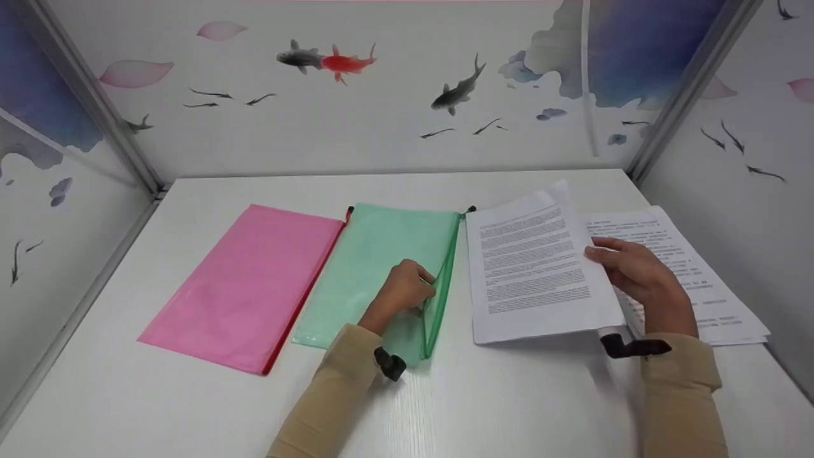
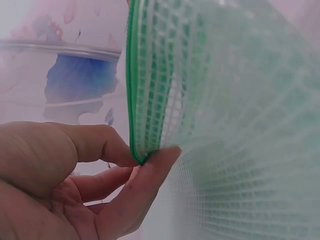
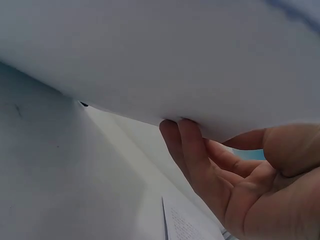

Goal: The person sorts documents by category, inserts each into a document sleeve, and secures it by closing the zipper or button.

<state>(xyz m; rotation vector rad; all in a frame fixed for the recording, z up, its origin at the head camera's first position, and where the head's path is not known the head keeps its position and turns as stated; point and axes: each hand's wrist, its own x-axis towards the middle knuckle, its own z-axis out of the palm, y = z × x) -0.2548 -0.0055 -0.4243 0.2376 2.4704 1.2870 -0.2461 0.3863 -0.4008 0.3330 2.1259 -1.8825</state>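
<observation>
In the head view my left hand (image 1: 404, 289) pinches the zippered edge of a green mesh zip pouch (image 1: 381, 238), and the pouch's right side gapes there. The left wrist view shows thumb and finger (image 2: 157, 167) on the mesh beside the green zipper (image 2: 131, 85). My right hand (image 1: 639, 273) holds printed sheets (image 1: 534, 267) by their right edge, tilted up from the table just right of the pouch. From below, in the right wrist view, fingertips (image 3: 187, 132) press the underside of the paper (image 3: 150, 60), with the thumb at its edge.
A pink zip pouch (image 1: 235, 286) with a red zipper lies flat on the left of the white table (image 1: 210, 413). More printed sheets (image 1: 718, 299) lie at the right, partly behind my right hand. Printed panels (image 1: 381, 127) wall the table at the back and sides.
</observation>
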